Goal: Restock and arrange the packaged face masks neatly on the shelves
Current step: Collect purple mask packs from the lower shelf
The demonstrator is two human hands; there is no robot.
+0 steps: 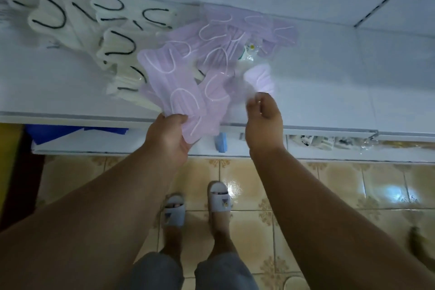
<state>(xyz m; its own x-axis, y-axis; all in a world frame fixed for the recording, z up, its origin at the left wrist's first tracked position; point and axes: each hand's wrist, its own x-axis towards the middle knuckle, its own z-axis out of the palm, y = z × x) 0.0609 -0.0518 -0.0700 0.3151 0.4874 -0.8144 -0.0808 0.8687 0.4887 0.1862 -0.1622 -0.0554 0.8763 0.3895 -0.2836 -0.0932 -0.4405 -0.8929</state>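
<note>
A white shelf [329,82] carries a heap of white masks [98,23] beside a heap of purple packaged masks [226,37]. The left hand [168,139] grips a fanned purple bundle [179,92] at the shelf's front edge; the right hand [263,115] pinches one blurred purple mask [259,79].

A shop: white display shelf [70,92] piled with packaged masks [169,70].

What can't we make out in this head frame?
- Right hand: fingers curled by a blurred purple mask; grip unclear.
- White masks: cut off by the left edge, count unknown.
- Lower shelf: goods hidden under the top shelf.
- Purple mask pile: overlapping, count unclear; left hand covers the nearest ends.
</note>
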